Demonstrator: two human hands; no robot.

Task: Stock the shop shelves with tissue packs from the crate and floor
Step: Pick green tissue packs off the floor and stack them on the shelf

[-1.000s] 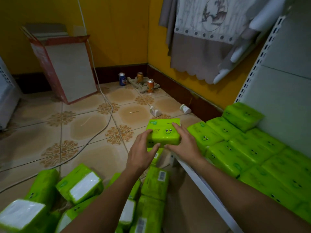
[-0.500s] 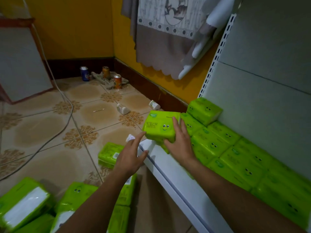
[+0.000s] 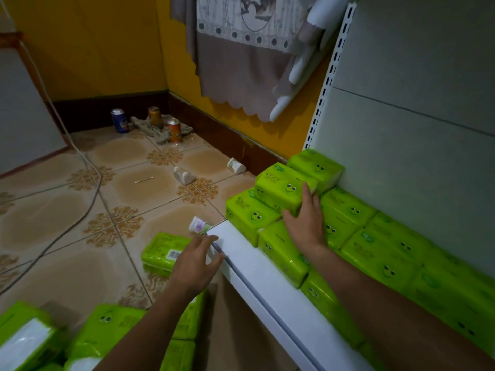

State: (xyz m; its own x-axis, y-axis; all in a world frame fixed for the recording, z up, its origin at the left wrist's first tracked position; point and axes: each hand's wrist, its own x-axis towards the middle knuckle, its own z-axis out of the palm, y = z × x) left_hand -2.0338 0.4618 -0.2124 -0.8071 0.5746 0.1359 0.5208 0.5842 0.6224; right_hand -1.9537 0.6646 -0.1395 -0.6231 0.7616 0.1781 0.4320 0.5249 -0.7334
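Illumination is dim and even, with a warm yellow cast. The floor tiles carry a soft sheen. Motion blur smears the left hand and the packs at lower left (wide-angle distortion bends the shelf upright). Centre detail is moderately sharp.

Lime-green tissue packs printed with smiling faces sat on a white shelf; beige floor tiles bore brown floral motifs; walls were mustard yellow.

Glossy green plastic-wrapped tissue packs at three o'clock, smooth white metal shelf, glazed floor tiles at nine o'clock, shiny metal cans, matt cloth at twelve.
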